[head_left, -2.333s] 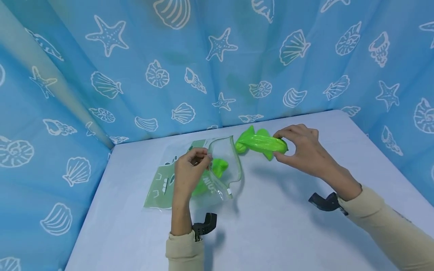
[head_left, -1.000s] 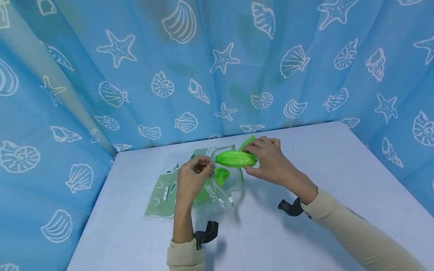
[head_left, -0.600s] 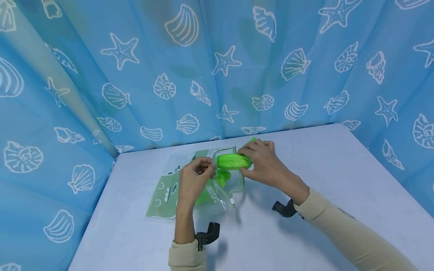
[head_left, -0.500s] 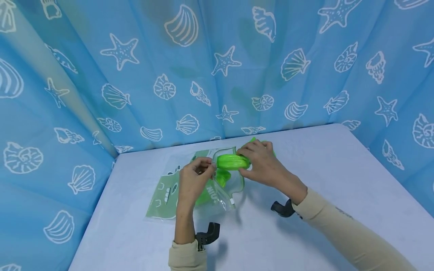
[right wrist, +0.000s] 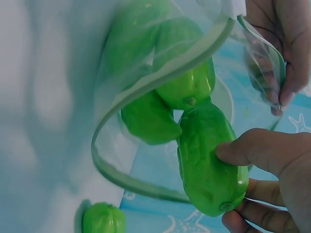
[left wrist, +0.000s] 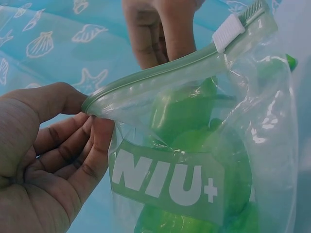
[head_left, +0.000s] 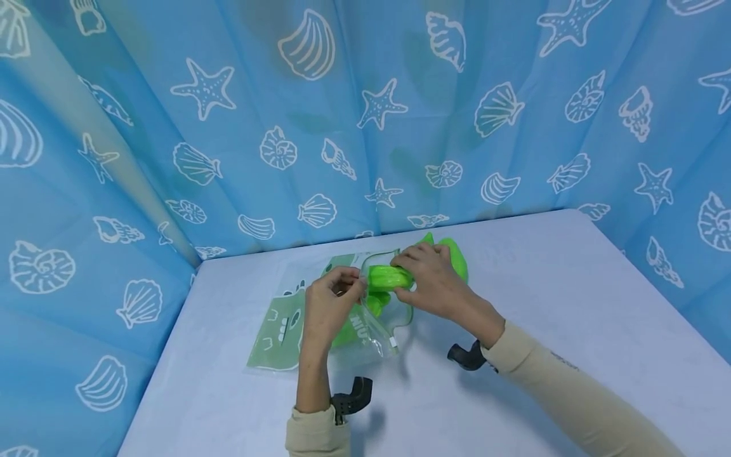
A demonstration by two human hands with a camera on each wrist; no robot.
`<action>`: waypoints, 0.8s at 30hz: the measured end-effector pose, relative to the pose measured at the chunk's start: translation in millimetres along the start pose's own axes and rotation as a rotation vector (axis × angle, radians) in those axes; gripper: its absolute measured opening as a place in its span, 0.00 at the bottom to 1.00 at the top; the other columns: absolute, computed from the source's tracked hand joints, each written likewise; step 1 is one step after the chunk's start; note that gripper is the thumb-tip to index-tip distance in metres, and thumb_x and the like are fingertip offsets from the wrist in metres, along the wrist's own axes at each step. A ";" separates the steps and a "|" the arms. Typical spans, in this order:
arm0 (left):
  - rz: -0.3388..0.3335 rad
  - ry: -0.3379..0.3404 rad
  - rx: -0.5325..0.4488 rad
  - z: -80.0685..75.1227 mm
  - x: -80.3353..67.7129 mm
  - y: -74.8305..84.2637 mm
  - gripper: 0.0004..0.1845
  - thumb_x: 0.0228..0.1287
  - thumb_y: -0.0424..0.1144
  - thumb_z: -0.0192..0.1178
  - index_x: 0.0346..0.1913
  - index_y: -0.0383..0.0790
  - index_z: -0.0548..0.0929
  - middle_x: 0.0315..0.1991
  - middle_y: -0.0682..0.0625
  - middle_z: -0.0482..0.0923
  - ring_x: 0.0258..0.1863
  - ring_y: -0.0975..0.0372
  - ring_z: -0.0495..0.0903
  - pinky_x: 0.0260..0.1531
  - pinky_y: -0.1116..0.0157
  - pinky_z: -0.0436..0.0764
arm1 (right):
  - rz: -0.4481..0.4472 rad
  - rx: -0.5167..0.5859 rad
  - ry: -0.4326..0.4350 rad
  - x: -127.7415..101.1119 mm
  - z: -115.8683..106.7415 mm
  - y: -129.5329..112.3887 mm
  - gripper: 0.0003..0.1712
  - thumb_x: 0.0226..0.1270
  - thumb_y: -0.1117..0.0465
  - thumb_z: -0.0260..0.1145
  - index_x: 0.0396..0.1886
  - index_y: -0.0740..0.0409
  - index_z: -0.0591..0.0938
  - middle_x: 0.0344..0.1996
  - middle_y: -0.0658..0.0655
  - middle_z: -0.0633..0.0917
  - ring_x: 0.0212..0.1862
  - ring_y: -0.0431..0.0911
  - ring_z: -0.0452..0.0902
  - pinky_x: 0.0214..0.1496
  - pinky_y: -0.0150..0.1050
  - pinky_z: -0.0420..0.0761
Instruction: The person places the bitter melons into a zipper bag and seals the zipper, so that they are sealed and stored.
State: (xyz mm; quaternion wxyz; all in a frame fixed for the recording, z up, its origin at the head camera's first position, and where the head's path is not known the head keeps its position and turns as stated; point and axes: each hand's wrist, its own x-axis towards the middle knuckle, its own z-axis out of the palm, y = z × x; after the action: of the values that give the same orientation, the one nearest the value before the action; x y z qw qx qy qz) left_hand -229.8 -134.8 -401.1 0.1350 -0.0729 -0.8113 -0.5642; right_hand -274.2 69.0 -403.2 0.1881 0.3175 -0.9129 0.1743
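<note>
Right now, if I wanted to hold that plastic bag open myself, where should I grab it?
Pinch the bag by its stiff zip rim, from outside, near where the left hand pinches it. The clear sides look floppy. The right hand pushes a green vegetable through the mouth, so probably keep clear.

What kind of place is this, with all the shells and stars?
Probably a small tabletop booth, not a kitchen. A pale table is walled by a blue curtain printed with shells and starfish. On it, hands fill a zip bag with green peppers.

A pale table (head_left: 514, 355) stands before blue seashell-print curtains (head_left: 228, 127).
</note>
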 end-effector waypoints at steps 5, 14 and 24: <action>-0.003 -0.009 -0.005 0.3 0.7 -0.2 0.08 0.58 0.42 0.63 0.38 0.43 0.83 0.28 0.51 0.81 0.24 0.61 0.79 0.27 0.66 0.79 | -0.002 -0.023 0.006 7.5 7.3 -9.7 0.24 0.51 0.49 0.70 0.49 0.50 0.80 0.47 0.51 0.78 0.50 0.48 0.68 0.50 0.54 0.59; 0.004 -0.007 -0.010 1.1 -2.7 -1.5 0.09 0.59 0.42 0.63 0.38 0.42 0.83 0.29 0.50 0.81 0.24 0.60 0.80 0.27 0.66 0.79 | 0.036 -0.036 -0.003 9.0 14.9 -18.1 0.27 0.50 0.46 0.72 0.49 0.51 0.80 0.47 0.51 0.79 0.49 0.48 0.69 0.50 0.53 0.60; 0.016 -0.015 -0.017 -1.9 -0.6 3.5 0.08 0.59 0.40 0.62 0.38 0.40 0.83 0.29 0.49 0.81 0.24 0.60 0.80 0.26 0.65 0.79 | 0.036 0.028 0.054 0.2 6.1 1.4 0.24 0.54 0.49 0.69 0.50 0.54 0.79 0.47 0.52 0.79 0.51 0.49 0.69 0.48 0.53 0.60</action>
State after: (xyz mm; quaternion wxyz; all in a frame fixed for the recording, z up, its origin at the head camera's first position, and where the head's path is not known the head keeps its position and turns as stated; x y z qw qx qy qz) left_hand -228.0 -135.4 -397.6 0.1328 -0.0849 -0.8069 -0.5692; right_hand -276.6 67.2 -408.6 0.2049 0.2989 -0.9105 0.1990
